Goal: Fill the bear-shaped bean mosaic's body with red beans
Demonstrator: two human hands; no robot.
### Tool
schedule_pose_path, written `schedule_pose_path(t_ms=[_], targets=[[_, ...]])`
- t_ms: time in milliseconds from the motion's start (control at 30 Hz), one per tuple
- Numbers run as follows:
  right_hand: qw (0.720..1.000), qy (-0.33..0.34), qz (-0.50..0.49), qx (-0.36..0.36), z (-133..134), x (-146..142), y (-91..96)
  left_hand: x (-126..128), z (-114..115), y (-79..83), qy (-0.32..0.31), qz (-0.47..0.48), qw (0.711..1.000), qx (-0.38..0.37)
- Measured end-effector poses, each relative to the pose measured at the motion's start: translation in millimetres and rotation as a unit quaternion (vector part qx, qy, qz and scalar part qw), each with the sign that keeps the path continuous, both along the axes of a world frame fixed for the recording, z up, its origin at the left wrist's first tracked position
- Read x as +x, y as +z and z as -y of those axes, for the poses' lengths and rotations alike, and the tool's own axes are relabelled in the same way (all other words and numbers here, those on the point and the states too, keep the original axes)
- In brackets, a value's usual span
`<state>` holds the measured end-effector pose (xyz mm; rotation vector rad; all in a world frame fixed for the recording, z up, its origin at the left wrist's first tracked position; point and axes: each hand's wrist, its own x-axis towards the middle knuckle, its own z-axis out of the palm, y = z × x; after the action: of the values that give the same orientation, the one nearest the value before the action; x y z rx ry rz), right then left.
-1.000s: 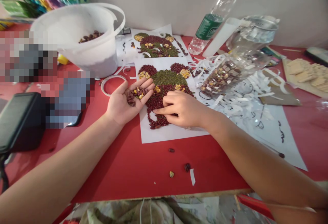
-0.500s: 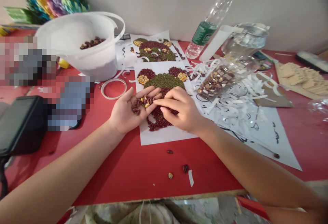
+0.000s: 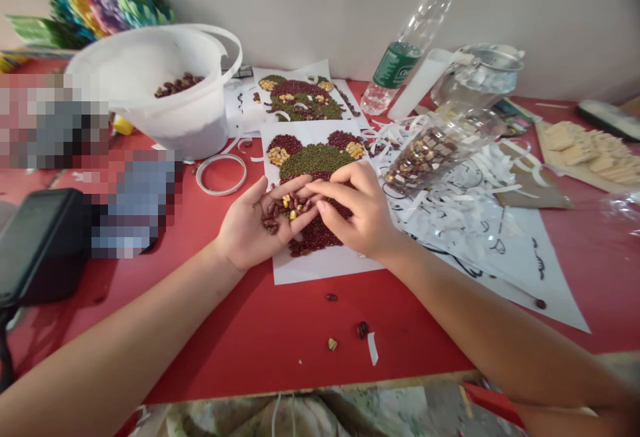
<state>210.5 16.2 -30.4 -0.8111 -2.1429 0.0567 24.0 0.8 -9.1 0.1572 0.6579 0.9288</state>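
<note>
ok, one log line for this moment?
left hand: palm up, holding beans and yellow kernels; right hand: at left hand, grip unclear; beneath: bean mosaic

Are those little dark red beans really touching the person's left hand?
Touching. The head view shows it: the dark red beans rest on the upturned palm of the left hand, mixed with yellow kernels.
</note>
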Motion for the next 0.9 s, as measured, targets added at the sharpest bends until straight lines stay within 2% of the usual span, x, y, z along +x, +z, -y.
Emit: schedule_pose_path(t_ms=[100, 300, 400, 467, 633, 900], targets=[[0.999, -0.006, 0.031, -0.018, 0.8, -1.8, -1.6, -0.3, -0.1, -1.6, -0.009, 0.005, 1.000, 0.007], [0.995, 0.038, 0.087, 0.042, 5.9, -11.2, -6.4, -3.8, 0.1, -3.0, -0.016, 0.013, 1.000, 0.006], [0.993, 0.048, 0.098, 0.042, 7.2, -12.4, -6.7, -5.2, 0.1, -2.6, -0.017, 0.022, 1.000, 0.002], [0.995, 0.049, 0.078, 0.025, 6.7, -12.0, -6.1, -5.2, -0.1, -3.6, -0.023, 0.020, 1.000, 0.004], [0.999, -0.007, 0.007, -0.041, 2.0, -12.5, -2.2, -0.9, -0.3, -6.7, -0.032, -0.012, 0.999, -0.010], [0.987, 0.001, 0.057, -0.153, -4.1, -23.0, 8.0, 4.0, 0.6, 0.5, -0.031, -0.034, 0.998, -0.037]])
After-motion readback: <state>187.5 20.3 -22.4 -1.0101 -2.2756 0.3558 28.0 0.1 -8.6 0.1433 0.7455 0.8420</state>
